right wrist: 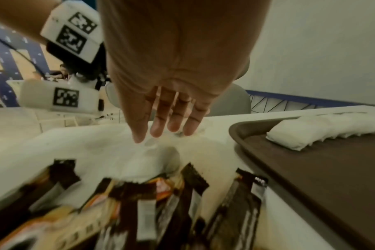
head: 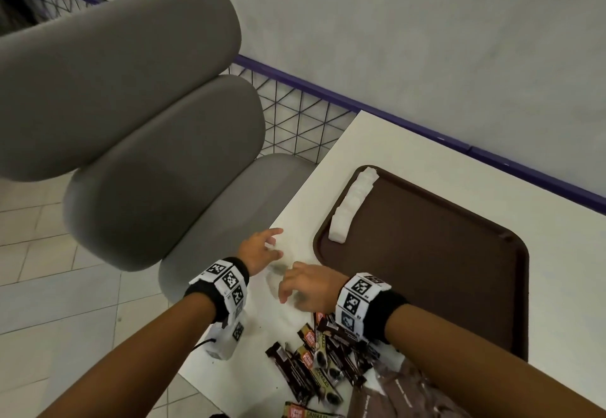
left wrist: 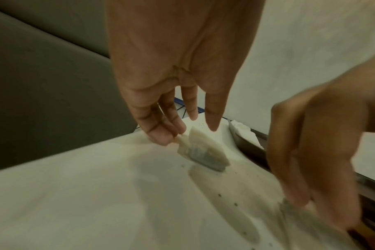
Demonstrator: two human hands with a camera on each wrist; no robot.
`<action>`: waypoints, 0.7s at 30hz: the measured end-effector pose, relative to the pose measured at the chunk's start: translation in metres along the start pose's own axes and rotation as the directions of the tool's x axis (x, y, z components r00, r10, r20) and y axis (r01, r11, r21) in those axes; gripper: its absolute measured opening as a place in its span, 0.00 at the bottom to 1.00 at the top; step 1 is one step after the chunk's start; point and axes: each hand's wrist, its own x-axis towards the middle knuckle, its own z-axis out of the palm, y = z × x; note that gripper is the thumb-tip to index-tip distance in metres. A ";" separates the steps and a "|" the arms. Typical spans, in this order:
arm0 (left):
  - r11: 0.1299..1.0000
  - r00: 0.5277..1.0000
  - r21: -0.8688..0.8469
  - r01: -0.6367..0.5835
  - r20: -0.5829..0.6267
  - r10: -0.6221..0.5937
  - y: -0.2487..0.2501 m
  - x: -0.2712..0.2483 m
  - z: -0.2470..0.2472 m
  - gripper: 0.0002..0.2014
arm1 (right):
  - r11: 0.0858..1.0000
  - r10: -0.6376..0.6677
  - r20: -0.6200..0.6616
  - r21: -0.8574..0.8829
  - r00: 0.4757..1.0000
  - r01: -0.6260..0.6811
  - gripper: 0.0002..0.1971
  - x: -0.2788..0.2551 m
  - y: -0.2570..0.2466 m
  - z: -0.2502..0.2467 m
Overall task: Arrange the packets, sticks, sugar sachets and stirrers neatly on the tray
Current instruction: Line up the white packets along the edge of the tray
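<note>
A brown tray [head: 426, 270] lies on the white table [head: 360, 135], with a row of white sugar sachets [head: 352, 208] along its left rim. My left hand [head: 265, 247] hovers near the table's left edge; in the left wrist view its fingertips [left wrist: 167, 137] pinch the corner of a white sachet [left wrist: 203, 152] tilted off the tabletop. My right hand [head: 295, 286] is just beside it, left of the tray, fingers straight and pointing down [right wrist: 165, 135] over blurred pale sachets on the table. Dark coffee sticks [head: 321, 362] lie scattered under my right wrist.
A brown packet [head: 403, 394] lies at the bottom edge beside the sticks. A grey padded chair [head: 147, 122] stands tight against the table's left edge. A purple-railed wire fence [head: 295, 116] and a wall run behind. Most of the tray's floor is bare.
</note>
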 end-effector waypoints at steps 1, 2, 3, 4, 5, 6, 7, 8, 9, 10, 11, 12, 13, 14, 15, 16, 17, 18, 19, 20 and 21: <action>1.000 1.000 0.006 0.012 -0.006 -0.012 0.001 0.000 0.002 0.25 | 0.999 -0.027 0.028 -0.043 0.999 0.029 0.15 0.000 -0.001 0.003; 1.000 1.000 0.009 0.027 -0.010 -0.027 0.002 0.000 0.004 0.25 | 0.995 -0.038 0.063 -0.087 0.997 0.043 0.17 0.000 -0.002 0.006; 0.999 0.999 0.017 0.043 -0.015 -0.043 0.002 0.000 0.005 0.25 | 0.989 -0.037 0.101 -0.141 0.994 0.051 0.19 0.000 -0.003 0.009; 0.998 0.998 0.029 0.059 -0.019 -0.058 0.003 0.001 0.006 0.25 | 0.978 -0.032 0.129 -0.199 0.991 0.058 0.20 0.000 -0.004 0.013; 0.996 0.997 0.045 0.071 -0.022 -0.070 0.004 0.001 0.008 0.25 | 0.967 -0.031 0.142 -0.247 0.989 0.066 0.21 0.000 -0.005 0.016; 0.995 0.997 0.066 0.079 -0.026 -0.078 0.005 0.001 0.008 0.25 | 0.959 -0.035 0.142 -0.275 0.989 0.073 0.22 0.000 -0.005 0.019; 0.992 0.996 0.088 0.089 -0.032 -0.086 0.005 0.001 0.009 0.25 | 0.954 -0.042 0.137 -0.290 0.990 0.081 0.21 0.000 -0.006 0.020; 0.990 0.995 0.107 0.095 -0.037 -0.092 0.006 0.001 0.010 0.25 | 0.949 -0.047 0.133 -0.304 0.990 0.086 0.21 0.000 -0.007 0.020; 0.987 0.995 0.123 0.099 -0.040 -0.094 0.006 0.002 0.010 0.25 | 0.943 -0.049 0.126 -0.322 0.991 0.088 0.20 0.000 -0.007 0.020; 0.985 0.995 0.142 0.102 -0.039 -0.097 0.007 0.002 0.010 0.25 | 0.937 -0.054 0.115 -0.336 0.992 0.090 0.20 0.000 -0.008 0.019; 0.982 0.994 0.159 0.105 -0.037 -0.101 0.007 0.002 0.010 0.24 | 0.935 -0.064 0.095 -0.341 0.993 0.093 0.21 0.001 -0.008 0.019; 0.977 0.994 0.183 0.106 -0.037 -0.101 0.008 0.002 0.010 0.23 | 0.937 -0.074 0.071 -0.336 0.995 0.093 0.23 0.002 -0.007 0.019; 0.973 0.995 0.209 0.099 -0.038 -0.093 0.009 0.002 0.010 0.22 | 0.939 -0.070 0.057 -0.332 0.996 0.085 0.25 0.003 -0.007 0.019; 0.967 0.995 0.236 0.097 -0.034 -0.092 0.009 0.002 0.009 0.20 | 0.940 -0.054 0.057 -0.334 0.997 0.070 0.26 0.004 -0.006 0.018; 0.962 0.996 0.257 0.093 -0.027 -0.089 0.008 0.002 0.009 0.18 | 0.939 -0.031 0.064 -0.341 0.997 0.051 0.26 0.004 -0.007 0.018; 0.959 0.996 0.271 0.088 -0.014 -0.087 0.009 0.001 0.008 0.16 | 0.933 -0.017 0.068 -0.357 0.998 0.041 0.25 0.004 -0.007 0.017; 0.958 0.997 0.275 0.078 -0.009 -0.078 0.009 0.000 0.007 0.14 | 0.923 -0.020 0.065 -0.382 0.998 0.043 0.22 0.004 -0.007 0.017; 0.962 0.998 0.265 0.070 -0.016 -0.068 0.010 -0.001 0.006 0.10 | 0.911 -0.026 0.059 -0.409 0.998 0.048 0.20 0.005 -0.007 0.017; 0.969 0.998 0.240 0.052 -0.032 -0.045 0.010 -0.002 0.005 0.06 | 0.906 -0.024 0.042 -0.421 0.999 0.040 0.17 0.005 -0.008 0.016; 0.981 0.998 0.194 0.030 -0.060 -0.019 0.011 -0.004 0.004 0.06 | 0.913 -0.014 0.005 -0.408 1.000 0.015 0.14 0.005 -0.008 0.015; 0.991 0.995 0.137 0.005 -0.101 0.009 0.011 -0.006 0.003 0.10 | 0.932 0.012 -0.035 -0.362 0.999 -0.024 0.12 0.006 -0.006 0.013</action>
